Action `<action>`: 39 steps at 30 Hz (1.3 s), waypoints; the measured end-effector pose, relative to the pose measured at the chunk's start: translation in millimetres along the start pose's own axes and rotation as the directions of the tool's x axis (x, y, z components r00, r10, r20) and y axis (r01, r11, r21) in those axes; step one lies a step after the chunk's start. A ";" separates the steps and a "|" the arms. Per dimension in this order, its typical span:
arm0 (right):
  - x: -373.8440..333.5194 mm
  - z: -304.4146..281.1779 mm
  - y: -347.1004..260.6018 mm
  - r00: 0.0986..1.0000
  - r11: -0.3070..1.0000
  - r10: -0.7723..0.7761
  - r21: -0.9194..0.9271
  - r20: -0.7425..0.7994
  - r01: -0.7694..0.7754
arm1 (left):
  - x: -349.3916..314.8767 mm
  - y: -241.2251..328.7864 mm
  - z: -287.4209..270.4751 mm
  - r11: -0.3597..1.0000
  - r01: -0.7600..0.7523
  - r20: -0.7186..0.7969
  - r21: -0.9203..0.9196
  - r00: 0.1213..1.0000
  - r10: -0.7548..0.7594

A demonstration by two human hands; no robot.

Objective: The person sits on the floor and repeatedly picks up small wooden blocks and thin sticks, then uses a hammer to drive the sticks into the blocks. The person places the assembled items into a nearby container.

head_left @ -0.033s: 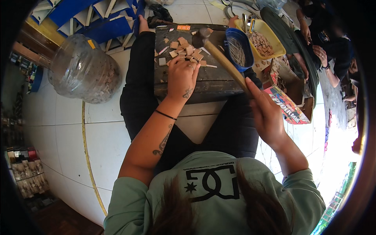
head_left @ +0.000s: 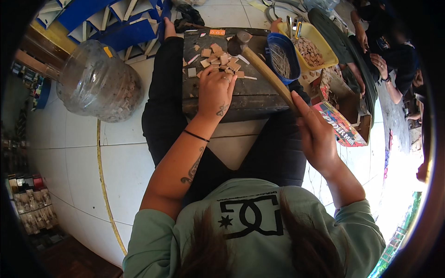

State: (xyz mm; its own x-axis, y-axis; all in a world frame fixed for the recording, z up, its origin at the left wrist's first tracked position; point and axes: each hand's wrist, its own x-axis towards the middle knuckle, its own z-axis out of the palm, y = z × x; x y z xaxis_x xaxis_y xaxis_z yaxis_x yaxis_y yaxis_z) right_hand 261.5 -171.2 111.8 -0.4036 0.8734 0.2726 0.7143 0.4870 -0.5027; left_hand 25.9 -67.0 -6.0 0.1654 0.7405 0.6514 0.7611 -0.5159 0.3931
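Observation:
My right hand (head_left: 317, 132) is closed round the wooden handle of a hammer (head_left: 266, 73). Its metal head hangs over the dark work block (head_left: 259, 99), to the right of a heap of small square wood pieces (head_left: 217, 56). At the near edge of that heap rests my left hand (head_left: 214, 90), its fingers bent and drawn together. Whatever the fingertips pinch is hidden among the wood pieces. A thin pale stick (head_left: 250, 78) lies just right of those fingertips.
Right of the block stand a blue tub of thin nails or sticks (head_left: 283, 44), a yellow basin of wood pieces (head_left: 331, 58) and a printed carton (head_left: 340, 125). A big clear plastic jar (head_left: 99, 83) is at left, blue racks (head_left: 116, 44) behind it. Another person (head_left: 394, 69) sits far right.
The hammer has shifted very slightly in my right hand's grip. My left hand and the wood pieces stay where they were.

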 end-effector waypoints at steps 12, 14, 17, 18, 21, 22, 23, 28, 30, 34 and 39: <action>2.4 2.9 4.9 0.999 0.998 0.035 0.053 0.024 -0.037 | -3.5 -0.1 5.0 1.000 -0.006 -0.026 0.018 1.000 0.007; -0.3 4.2 5.5 0.998 0.994 0.008 0.105 -0.066 -0.001 | -3.7 -0.8 5.4 1.000 -0.009 -0.023 0.029 1.000 0.010; -0.7 6.5 7.8 0.998 1.000 0.007 0.010 0.056 -0.008 | -4.2 -0.1 6.2 1.000 -0.015 -0.041 0.026 0.999 0.016; -1.3 6.6 8.1 0.999 0.998 0.024 0.052 0.041 -0.026 | -3.4 -0.3 6.7 0.999 -0.024 -0.051 0.023 0.998 0.025; -2.5 6.1 8.4 0.998 0.989 0.059 0.134 0.018 -0.061 | -3.6 0.4 5.4 1.000 -0.006 -0.035 0.016 0.999 0.006; -2.8 6.0 8.3 0.999 0.990 0.051 0.134 -0.005 -0.050 | -3.8 0.7 4.8 1.000 -0.007 -0.031 0.023 0.999 0.008; -2.9 6.0 8.4 0.999 0.990 0.022 0.139 -0.034 -0.017 | -3.8 1.1 4.5 1.000 -0.009 -0.029 0.027 1.000 0.010; -1.6 6.7 10.0 0.997 0.990 0.071 0.122 -0.007 -0.069 | -4.0 2.0 1.9 0.998 0.010 0.021 0.057 1.000 -0.011; -1.9 7.2 10.2 0.996 0.990 0.084 0.113 0.011 -0.084 | -4.2 2.3 1.6 0.998 0.010 0.016 0.055 1.000 -0.011; -2.4 7.8 11.1 0.995 0.992 0.082 0.090 0.061 -0.087 | -2.7 1.6 2.8 0.997 0.006 0.011 0.071 1.000 -0.007; -4.5 11.2 12.6 0.990 0.994 0.094 0.048 0.110 -0.099 | -4.4 1.9 5.0 0.998 -0.038 -0.061 0.046 0.997 0.040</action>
State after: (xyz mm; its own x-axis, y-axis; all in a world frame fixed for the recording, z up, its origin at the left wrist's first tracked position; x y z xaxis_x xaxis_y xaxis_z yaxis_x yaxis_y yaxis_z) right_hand 265.9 -169.1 95.1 -0.3953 0.9089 0.1326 0.7226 0.3969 -0.5660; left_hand 29.8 -69.1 -11.4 0.1576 0.6915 0.7050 0.7826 -0.5228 0.3379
